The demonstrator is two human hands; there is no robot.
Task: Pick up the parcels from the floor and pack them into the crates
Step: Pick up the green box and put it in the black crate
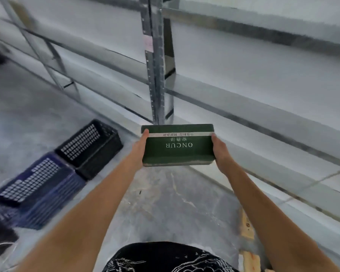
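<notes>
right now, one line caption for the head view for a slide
Both hands, left and right, hold a green box above the floor, crates at left.

Open floor ahead, racking behind
Bare floor [165,203] is flanked by crates [67,165] leftward and shelving [155,75] beyond.

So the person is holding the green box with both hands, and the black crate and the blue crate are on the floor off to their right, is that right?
Not quite. The head view shows the black crate and the blue crate on the floor to the person's left, not right. The rest holds: left hand and right hand hold the green box.
</notes>
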